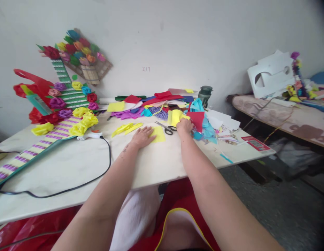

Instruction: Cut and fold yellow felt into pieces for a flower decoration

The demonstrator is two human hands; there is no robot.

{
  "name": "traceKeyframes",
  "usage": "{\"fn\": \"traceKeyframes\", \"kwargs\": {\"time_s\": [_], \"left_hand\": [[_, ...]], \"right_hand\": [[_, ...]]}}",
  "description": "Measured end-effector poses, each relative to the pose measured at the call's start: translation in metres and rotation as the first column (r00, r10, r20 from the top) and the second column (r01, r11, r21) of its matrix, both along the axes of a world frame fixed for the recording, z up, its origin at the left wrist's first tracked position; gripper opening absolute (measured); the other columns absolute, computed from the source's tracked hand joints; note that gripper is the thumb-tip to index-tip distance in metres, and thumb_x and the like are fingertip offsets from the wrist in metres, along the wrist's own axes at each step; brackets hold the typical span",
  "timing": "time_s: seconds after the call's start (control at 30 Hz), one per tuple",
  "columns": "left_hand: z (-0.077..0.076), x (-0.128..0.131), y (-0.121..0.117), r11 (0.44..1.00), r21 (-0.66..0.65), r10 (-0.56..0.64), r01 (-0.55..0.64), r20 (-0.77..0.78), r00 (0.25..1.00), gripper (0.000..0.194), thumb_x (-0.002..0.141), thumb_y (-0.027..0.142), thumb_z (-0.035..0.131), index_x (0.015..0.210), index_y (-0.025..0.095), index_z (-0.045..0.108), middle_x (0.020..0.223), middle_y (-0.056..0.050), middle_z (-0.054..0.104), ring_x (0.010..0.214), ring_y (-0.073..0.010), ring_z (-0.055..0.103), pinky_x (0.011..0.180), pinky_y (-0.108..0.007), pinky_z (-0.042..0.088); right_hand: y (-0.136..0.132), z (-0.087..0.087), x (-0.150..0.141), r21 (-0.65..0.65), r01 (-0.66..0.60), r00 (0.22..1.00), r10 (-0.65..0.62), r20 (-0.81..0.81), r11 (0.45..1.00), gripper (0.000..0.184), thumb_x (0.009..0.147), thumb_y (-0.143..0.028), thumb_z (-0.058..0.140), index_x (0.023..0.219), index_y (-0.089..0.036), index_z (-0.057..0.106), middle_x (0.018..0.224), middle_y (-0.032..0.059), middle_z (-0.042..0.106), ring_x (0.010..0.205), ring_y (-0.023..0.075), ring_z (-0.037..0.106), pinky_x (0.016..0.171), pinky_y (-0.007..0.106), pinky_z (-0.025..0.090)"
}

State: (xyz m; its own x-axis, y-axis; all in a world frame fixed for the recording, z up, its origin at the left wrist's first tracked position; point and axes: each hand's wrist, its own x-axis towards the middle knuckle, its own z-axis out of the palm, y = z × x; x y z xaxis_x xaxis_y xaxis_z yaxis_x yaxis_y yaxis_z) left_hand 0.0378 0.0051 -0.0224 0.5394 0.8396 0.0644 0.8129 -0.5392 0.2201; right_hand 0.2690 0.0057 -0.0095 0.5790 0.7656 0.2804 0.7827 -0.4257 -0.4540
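My left hand (pixel 143 138) lies flat on the table, fingers spread, its fingertips at the edge of a small yellow sheet of paper (pixel 159 135). Curled over a bent piece of yellow crepe paper (pixel 175 118), my right hand (pixel 185 126) grips its right end; the fingertips are partly hidden. Between the hands lies a pair of scissors with black handles (pixel 170 130), blades pointing to the upper left. Folded yellow strips (pixel 126 129) rest beyond my left hand.
Coloured paper sheets (pixel 128 113) are heaped along the wall, with paper scraps (pixel 224 122) at right. A dark bottle (pixel 205 94) stands behind. To the left are a white glue gun (pixel 90 136) with a black cord and a flower-decorated striped panel (pixel 44 140). A scale (pixel 258 143) sits at the right corner.
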Motion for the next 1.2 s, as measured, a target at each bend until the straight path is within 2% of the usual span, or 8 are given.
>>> {"fn": "traceKeyframes", "kwargs": {"time_s": [0.23, 0.33, 0.5, 0.6, 0.67, 0.77, 0.97, 1.2], "left_hand": [[-0.005, -0.002, 0.006, 0.998, 0.058, 0.003, -0.017, 0.234, 0.972, 0.049, 0.089, 0.045, 0.044, 0.129, 0.022, 0.058, 0.148, -0.010, 0.043, 0.142, -0.0276, 0.030, 0.117, -0.050, 0.012], [-0.002, -0.004, 0.007, 0.997, 0.033, 0.038, -0.064, 0.512, 0.858, 0.044, 0.087, 0.045, 0.048, 0.118, 0.018, 0.066, 0.139, -0.012, 0.053, 0.136, -0.0289, 0.040, 0.117, -0.046, 0.018], [0.008, -0.005, 0.004, 0.966, -0.255, 0.246, -0.030, 0.884, 0.399, 0.044, 0.081, 0.054, 0.058, 0.099, 0.015, 0.070, 0.119, -0.013, 0.066, 0.123, -0.0318, 0.053, 0.110, -0.045, 0.033], [0.010, -0.005, 0.003, 0.896, -0.381, 0.390, 0.231, 0.921, 0.007, 0.040, 0.077, 0.048, 0.066, 0.101, 0.016, 0.064, 0.120, -0.013, 0.065, 0.107, -0.0246, 0.064, 0.100, -0.040, 0.045], [0.008, -0.005, 0.003, 0.839, -0.416, 0.477, 0.352, 0.872, -0.107, 0.037, 0.072, 0.035, 0.074, 0.102, 0.017, 0.062, 0.110, -0.011, 0.069, 0.091, -0.0189, 0.068, 0.094, -0.036, 0.049], [0.005, -0.005, 0.005, 0.799, -0.422, 0.517, 0.428, 0.846, -0.132, 0.037, 0.066, 0.020, 0.078, 0.099, 0.014, 0.063, 0.092, -0.007, 0.072, 0.078, -0.0161, 0.069, 0.086, -0.032, 0.053], [0.003, -0.004, 0.005, 0.849, -0.383, 0.467, 0.364, 0.866, -0.180, 0.027, 0.061, 0.022, 0.080, 0.082, 0.012, 0.068, 0.079, -0.009, 0.074, 0.093, -0.0264, 0.069, 0.087, -0.037, 0.054], [0.004, -0.004, 0.003, 0.884, -0.320, 0.379, 0.341, 0.917, -0.121, 0.037, 0.054, 0.030, 0.083, 0.083, 0.012, 0.070, 0.084, -0.011, 0.075, 0.100, -0.0306, 0.067, 0.086, -0.038, 0.054]], "right_hand": [[0.007, 0.002, -0.002, 0.348, -0.026, 0.968, 0.111, -0.226, 0.937, 0.018, 0.083, -0.021, 0.053, 0.090, -0.016, 0.068, 0.101, 0.0120, 0.070, 0.102, 0.0263, 0.062, 0.089, 0.039, 0.045], [0.014, 0.005, -0.008, 0.538, -0.050, 0.790, 0.363, -0.494, 0.841, 0.009, 0.079, -0.024, 0.057, 0.083, -0.017, 0.062, 0.086, 0.0068, 0.070, 0.086, 0.0215, 0.067, 0.076, 0.032, 0.052], [0.010, 0.012, -0.026, 0.637, -0.163, 0.262, 0.655, -0.708, 0.754, 0.015, 0.072, -0.023, 0.069, 0.075, -0.019, 0.054, 0.065, -0.0017, 0.063, 0.054, 0.0137, 0.065, 0.049, 0.023, 0.049], [0.002, 0.013, -0.036, 0.632, -0.277, 0.098, 0.675, -0.731, 0.724, 0.019, 0.070, -0.021, 0.072, 0.075, -0.018, 0.054, 0.062, -0.0028, 0.062, 0.050, 0.0119, 0.064, 0.047, 0.020, 0.048], [-0.001, 0.012, -0.040, 0.629, -0.330, 0.044, 0.677, -0.734, 0.704, 0.019, 0.070, -0.020, 0.073, 0.074, -0.017, 0.055, 0.061, -0.0035, 0.061, 0.050, 0.0117, 0.064, 0.047, 0.020, 0.049], [-0.002, 0.009, -0.046, 0.605, -0.424, 0.011, 0.672, -0.740, 0.673, 0.018, 0.070, -0.019, 0.073, 0.073, -0.017, 0.055, 0.061, -0.0029, 0.061, 0.050, 0.0122, 0.064, 0.049, 0.021, 0.049], [0.000, 0.001, -0.056, 0.533, -0.539, 0.069, 0.664, -0.744, 0.653, 0.019, 0.071, -0.023, 0.071, 0.085, -0.017, 0.060, 0.080, 0.0025, 0.069, 0.068, 0.0136, 0.067, 0.057, 0.023, 0.053], [-0.001, -0.004, -0.068, 0.501, -0.694, 0.222, 0.815, -0.535, 0.517, 0.081, 0.063, -0.039, 0.077, 0.137, -0.024, 0.046, 0.141, 0.0137, 0.048, 0.094, 0.0178, 0.064, 0.085, 0.035, 0.052]]}}
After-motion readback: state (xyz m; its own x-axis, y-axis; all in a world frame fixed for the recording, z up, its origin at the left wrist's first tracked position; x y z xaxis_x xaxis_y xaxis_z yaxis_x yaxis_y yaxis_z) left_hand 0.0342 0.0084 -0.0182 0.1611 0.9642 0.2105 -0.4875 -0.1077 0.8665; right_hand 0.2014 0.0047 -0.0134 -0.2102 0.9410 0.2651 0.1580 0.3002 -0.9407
